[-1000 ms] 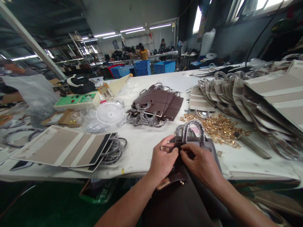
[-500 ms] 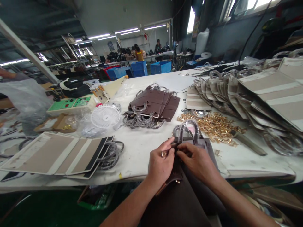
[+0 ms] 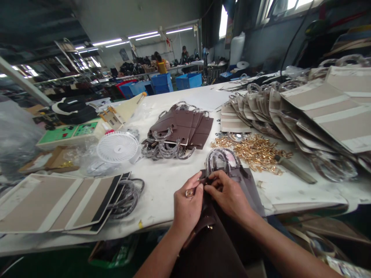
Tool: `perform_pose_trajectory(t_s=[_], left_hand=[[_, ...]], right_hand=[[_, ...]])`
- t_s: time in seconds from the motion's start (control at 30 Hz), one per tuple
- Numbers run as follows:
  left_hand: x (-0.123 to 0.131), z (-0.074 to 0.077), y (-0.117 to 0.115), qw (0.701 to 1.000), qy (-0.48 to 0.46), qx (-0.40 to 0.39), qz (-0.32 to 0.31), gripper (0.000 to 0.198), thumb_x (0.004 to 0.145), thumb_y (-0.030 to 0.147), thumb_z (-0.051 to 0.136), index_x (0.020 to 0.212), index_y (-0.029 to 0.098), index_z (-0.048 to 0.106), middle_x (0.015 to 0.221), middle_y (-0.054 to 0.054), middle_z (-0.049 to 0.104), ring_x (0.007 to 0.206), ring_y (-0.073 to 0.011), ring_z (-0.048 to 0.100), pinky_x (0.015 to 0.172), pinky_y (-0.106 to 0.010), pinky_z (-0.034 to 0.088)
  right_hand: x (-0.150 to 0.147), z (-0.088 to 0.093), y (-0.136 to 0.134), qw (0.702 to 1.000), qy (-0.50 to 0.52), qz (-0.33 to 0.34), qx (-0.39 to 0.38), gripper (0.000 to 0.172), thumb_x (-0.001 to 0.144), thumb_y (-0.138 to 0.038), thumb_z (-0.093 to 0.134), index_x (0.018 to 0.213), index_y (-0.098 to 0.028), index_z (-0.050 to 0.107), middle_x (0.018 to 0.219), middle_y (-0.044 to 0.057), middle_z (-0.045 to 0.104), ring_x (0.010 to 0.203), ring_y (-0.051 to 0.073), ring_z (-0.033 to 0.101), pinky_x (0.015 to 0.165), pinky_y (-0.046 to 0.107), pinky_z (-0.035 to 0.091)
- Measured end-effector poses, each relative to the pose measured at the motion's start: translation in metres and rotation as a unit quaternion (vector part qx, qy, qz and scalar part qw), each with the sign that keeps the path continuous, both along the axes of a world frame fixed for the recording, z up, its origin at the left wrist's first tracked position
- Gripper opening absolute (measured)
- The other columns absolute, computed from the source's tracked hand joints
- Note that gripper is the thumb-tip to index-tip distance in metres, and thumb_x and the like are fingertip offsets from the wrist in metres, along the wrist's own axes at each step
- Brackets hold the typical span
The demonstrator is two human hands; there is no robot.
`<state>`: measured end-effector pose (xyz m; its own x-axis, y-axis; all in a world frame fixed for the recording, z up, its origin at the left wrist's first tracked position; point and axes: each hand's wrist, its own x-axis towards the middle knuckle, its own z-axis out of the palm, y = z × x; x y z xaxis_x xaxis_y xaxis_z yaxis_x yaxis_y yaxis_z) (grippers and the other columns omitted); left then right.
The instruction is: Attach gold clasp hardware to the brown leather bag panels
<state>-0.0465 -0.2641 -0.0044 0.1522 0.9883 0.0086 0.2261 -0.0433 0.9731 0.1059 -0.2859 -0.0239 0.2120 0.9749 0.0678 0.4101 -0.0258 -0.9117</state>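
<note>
A dark brown handbag (image 3: 214,247) lies over the table's near edge, its plastic-wrapped handles (image 3: 222,158) standing up beyond my hands. My left hand (image 3: 187,206) is closed on the bag's top edge and a small gold metal fitting (image 3: 189,192) shows at its fingers. My right hand (image 3: 227,195) pinches the same top edge just right of it, fingertips nearly touching the left hand's.
A heap of gold metal fittings (image 3: 255,152) lies just beyond the bag. Brown bag pieces (image 3: 185,129), beige bags (image 3: 292,112) at right, beige panels (image 3: 55,202) at left, a white fan (image 3: 117,147), a green box (image 3: 69,133). People work far behind.
The view has swung right, so everything sits further left in frame. My hands stay on the bag's top edge, drawn slightly closer together, the gold fitting now against my left fingers.
</note>
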Motion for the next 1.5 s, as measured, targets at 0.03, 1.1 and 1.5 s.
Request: perform_pose_trajectory(t_s=[0.03,1.1,1.5], left_hand=[[-0.002,-0.001,0.001,1.0,0.006,-0.004,0.008,0.042,0.093,0.033,0.065,0.133,0.021,0.07,0.115,-0.007,0.08,0.097,-0.02,0.077,0.091,-0.029,0.059],[0.047,0.018,0.056,0.811,0.465,0.226,-0.275,0.005,0.088,0.025,0.066,0.092,0.023,0.068,0.098,-0.008,0.071,0.1,-0.0287,0.066,0.083,-0.037,0.05],[0.058,0.036,0.057,0.923,0.08,0.028,-0.375,0.048,0.091,0.032,0.064,0.138,0.021,0.064,0.129,-0.011,0.073,0.12,-0.0265,0.068,0.103,-0.038,0.053]], right_hand=[[-0.004,-0.002,0.003,1.0,0.014,0.0,-0.003,0.015,0.089,-0.032,0.07,0.1,-0.024,0.063,0.071,-0.005,0.069,0.063,0.016,0.065,0.061,0.025,0.046],[0.193,-0.029,-0.074,0.983,-0.184,-0.017,-0.017,0.021,0.088,-0.046,0.067,0.082,-0.027,0.074,0.086,0.005,0.074,0.077,0.025,0.067,0.069,0.035,0.05],[0.035,-0.023,-0.025,0.984,0.031,0.016,0.174,0.013,0.097,-0.028,0.064,0.097,-0.026,0.077,0.109,0.006,0.074,0.104,0.023,0.07,0.091,0.034,0.055]])
